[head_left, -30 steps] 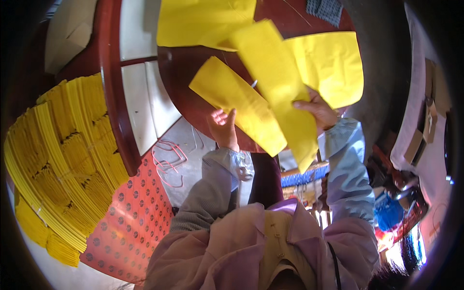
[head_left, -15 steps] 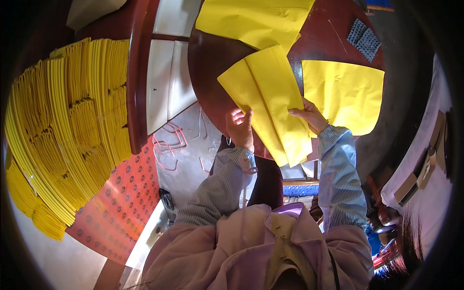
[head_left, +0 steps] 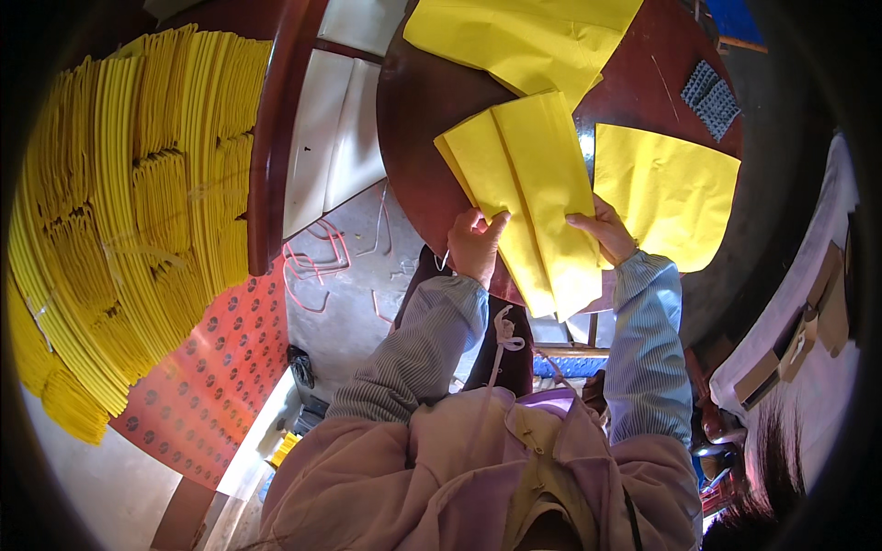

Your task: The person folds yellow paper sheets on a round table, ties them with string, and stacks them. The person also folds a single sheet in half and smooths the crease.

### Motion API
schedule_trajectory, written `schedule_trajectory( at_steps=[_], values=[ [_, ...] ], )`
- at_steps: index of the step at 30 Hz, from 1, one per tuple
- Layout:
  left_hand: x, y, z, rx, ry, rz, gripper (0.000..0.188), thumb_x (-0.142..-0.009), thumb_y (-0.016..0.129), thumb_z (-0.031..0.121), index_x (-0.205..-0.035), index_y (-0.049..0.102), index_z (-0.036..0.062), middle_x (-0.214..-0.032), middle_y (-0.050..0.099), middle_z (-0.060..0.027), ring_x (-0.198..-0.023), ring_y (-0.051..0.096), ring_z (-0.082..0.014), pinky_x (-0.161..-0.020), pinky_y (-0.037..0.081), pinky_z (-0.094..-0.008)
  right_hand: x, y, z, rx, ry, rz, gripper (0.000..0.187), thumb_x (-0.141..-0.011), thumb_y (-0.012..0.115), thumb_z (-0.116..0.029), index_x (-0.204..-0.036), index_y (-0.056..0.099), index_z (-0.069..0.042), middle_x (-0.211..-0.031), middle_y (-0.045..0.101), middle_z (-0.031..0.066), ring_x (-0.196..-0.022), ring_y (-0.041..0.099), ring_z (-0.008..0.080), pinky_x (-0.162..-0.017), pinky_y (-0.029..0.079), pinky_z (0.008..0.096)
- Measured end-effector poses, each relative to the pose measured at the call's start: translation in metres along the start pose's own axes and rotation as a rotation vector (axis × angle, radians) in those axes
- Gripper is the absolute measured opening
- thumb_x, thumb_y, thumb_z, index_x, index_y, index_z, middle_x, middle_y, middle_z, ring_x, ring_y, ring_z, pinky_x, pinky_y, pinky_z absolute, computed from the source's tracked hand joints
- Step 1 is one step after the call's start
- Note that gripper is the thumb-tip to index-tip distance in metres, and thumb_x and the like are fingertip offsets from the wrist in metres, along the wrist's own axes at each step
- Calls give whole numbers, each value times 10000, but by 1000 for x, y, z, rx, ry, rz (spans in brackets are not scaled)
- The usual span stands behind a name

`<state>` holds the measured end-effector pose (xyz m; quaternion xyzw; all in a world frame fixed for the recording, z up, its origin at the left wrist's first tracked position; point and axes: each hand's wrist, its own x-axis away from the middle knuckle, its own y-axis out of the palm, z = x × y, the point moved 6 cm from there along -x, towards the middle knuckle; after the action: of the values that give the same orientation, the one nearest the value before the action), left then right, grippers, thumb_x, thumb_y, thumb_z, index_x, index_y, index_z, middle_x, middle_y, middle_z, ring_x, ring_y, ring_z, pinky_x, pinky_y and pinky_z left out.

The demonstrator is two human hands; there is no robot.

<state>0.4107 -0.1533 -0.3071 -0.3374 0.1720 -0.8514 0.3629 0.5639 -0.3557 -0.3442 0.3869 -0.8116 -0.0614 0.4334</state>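
A folded yellow sheet [head_left: 542, 207], paper or cloth I cannot tell, is held at a slant over the near part of the round dark-red table [head_left: 418, 110]. A lengthwise crease runs down its middle. My left hand [head_left: 475, 244] pinches its left edge, thumb on top and fingers partly hidden below. Along the right edge, my right hand [head_left: 606, 233] grips it with the thumb on top; the other fingers are mostly hidden. A second yellow piece [head_left: 666, 197] lies flat just right of my right hand. Beyond, a larger yellow piece [head_left: 524, 41] reaches the far edge of view.
At the left stand tightly packed stacks of folded yellow pieces [head_left: 165, 193] beside a dark-red wooden edge [head_left: 276, 147]. A grey textured pad [head_left: 710, 101] lies on the table's far right. Bent reddish wires [head_left: 317, 262] are on the floor. Cardboard pieces [head_left: 799, 344] sit at the right.
My left hand has closed on the sheet's left edge, its thumb now on top. The right hand keeps its grip. The whole view has shifted slightly, with the table appearing further right.
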Motion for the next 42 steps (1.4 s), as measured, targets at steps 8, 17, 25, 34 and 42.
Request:
schedule_trajectory(
  at_steps=[8, 17, 25, 34, 42],
  values=[
    [65, -54, -20, 802, -264, -413, 387, -939, 750, 131, -1275, 616, -7, -1184, 670, -8, -987, 620, -99, -857, 508, -284, 89, -20, -41, -164, -99, 57, 482, -990, 631, -4, -1457, 516, -15, -1326, 679, 118, -1192, 677, 217, -1013, 560, 361],
    [69, -143, -55, 953, -462, -502, 255, -1018, 639, 120, -1269, 626, 84, -1185, 676, -17, -970, 653, -118, -865, 533, -267, 50, 55, -26, -49, -58, 27, 508, -972, 687, -17, -1458, 538, -11, -1349, 640, 64, -1202, 629, 152, -1018, 516, 316],
    [74, -129, -47, 1010, -538, -534, 379, -995, 658, 128, -1361, 564, 94, -1227, 674, -53, -1049, 685, -179, -775, 558, -280, -2, 62, 3, 128, -27, 48, 483, -946, 759, -99, -1402, 611, -35, -1194, 703, 27, -1035, 668, 100, -905, 543, 280],
    [75, -120, -64, 1100, -634, -520, 432, -1002, 609, 43, -1424, 544, 105, -1395, 610, -74, -1336, 565, -253, -1139, 463, -450, -4, 59, 11, 87, -49, 21, 523, -938, 772, -100, -1421, 586, -28, -1225, 682, 25, -1114, 641, 125, -980, 524, 301],
    [38, -61, -7, 1336, -397, -685, 470, -994, 616, 16, -1446, 535, 116, -1446, 586, -84, -1385, 531, -275, -1158, 444, -501, -11, 56, 14, 246, -141, 61, 549, -937, 754, -69, -1451, 562, -45, -1303, 651, 29, -1177, 615, 144, -1013, 510, 309]
  ],
)
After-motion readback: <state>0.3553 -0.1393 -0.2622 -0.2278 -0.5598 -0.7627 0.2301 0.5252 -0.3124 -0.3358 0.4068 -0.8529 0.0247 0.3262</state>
